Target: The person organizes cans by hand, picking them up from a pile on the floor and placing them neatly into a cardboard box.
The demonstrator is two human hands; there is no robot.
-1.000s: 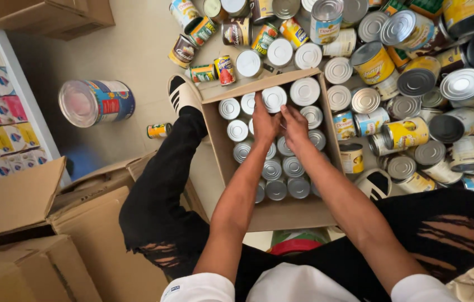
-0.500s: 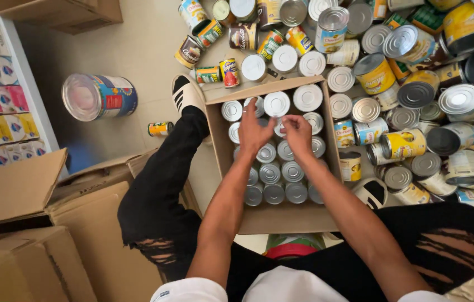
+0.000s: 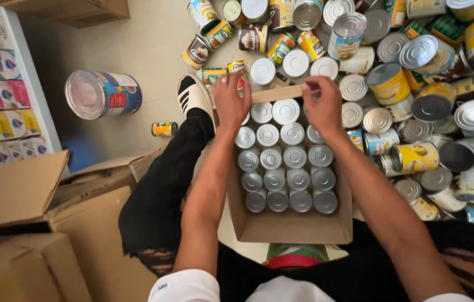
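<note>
On the floor between the person's legs, a cardboard box (image 3: pixel 290 226) is sitting open, upright, near full.
- Stacked brown cartons (image 3: pixel 19 235): lying at the left, flaps loose.
- Heap of loose cans (image 3: pixel 416 72): spreading right of and beyond the box, some upright, some tipped over.
- Large blue tin (image 3: pixel 102 94): lying on its side, well apart at the left.
- Packed cans (image 3: pixel 286 162): standing in rows inside the box, silver tops showing.
- Left hand (image 3: pixel 231 103): resting at the box's far left corner, fingers spread; whether it is gripping anything cannot be told.
- Right hand (image 3: pixel 324 106): fingers curling at the far rim; its grasp cannot be told.
- Small yellow can (image 3: pixel 164 129): lying alone beside the shoe (image 3: pixel 192 95).
</note>
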